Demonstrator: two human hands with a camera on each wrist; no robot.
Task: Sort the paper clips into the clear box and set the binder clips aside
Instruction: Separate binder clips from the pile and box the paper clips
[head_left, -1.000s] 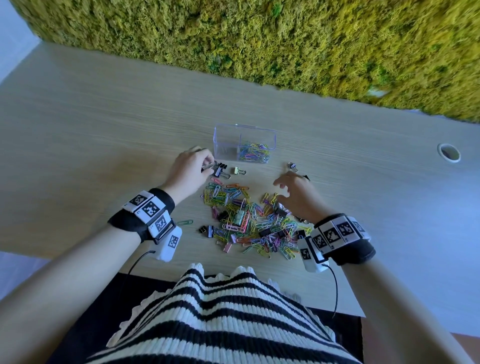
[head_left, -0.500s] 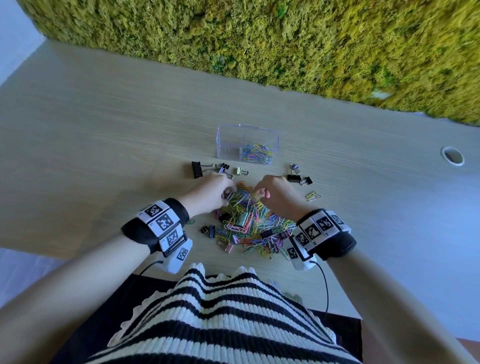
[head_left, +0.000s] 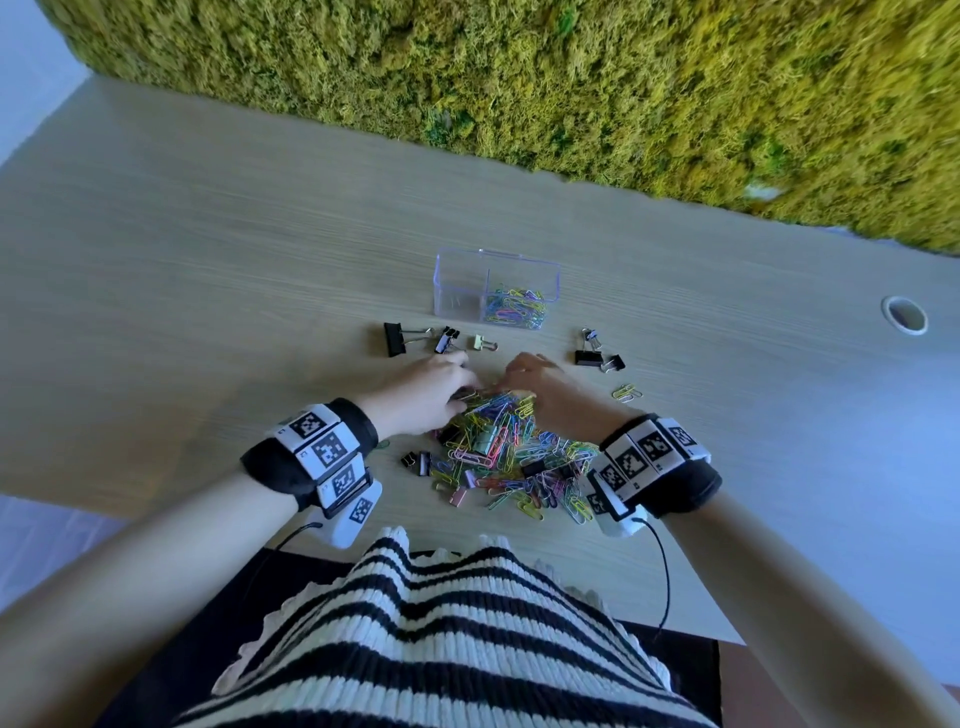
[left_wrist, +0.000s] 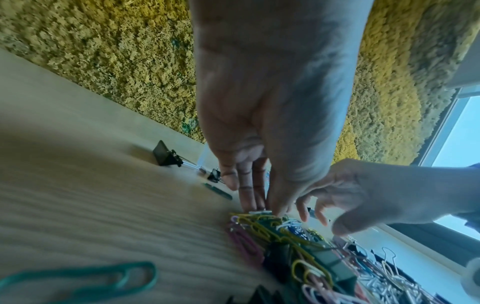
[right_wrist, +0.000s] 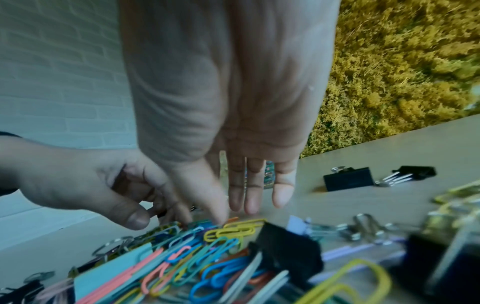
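Note:
A pile of coloured paper clips and binder clips (head_left: 511, 454) lies in front of me. Beyond it stands the clear box (head_left: 460, 283), with paper clips (head_left: 514, 312) in its right part. My left hand (head_left: 431, 387) reaches into the pile's far edge, and its thumb and fingers (left_wrist: 249, 201) pinch a small clip there. I cannot tell what kind it is. My right hand (head_left: 540, 384) hovers beside it with fingers straight (right_wrist: 250, 197) and only touches the pile (right_wrist: 197, 246). Three binder clips (head_left: 397, 338) lie left of the box front, three more (head_left: 589, 357) to the right.
Two yellow paper clips (head_left: 626, 392) lie loose right of the pile. One black binder clip (head_left: 418, 461) sits at the pile's left edge, and a green paper clip (left_wrist: 78, 277) lies near my left wrist. A cable hole (head_left: 905, 314) is at the far right, with the moss wall (head_left: 571, 93) behind the table.
My left hand has left a large black binder clip on the table by the box. Both hands have come together at the far edge of the pile.

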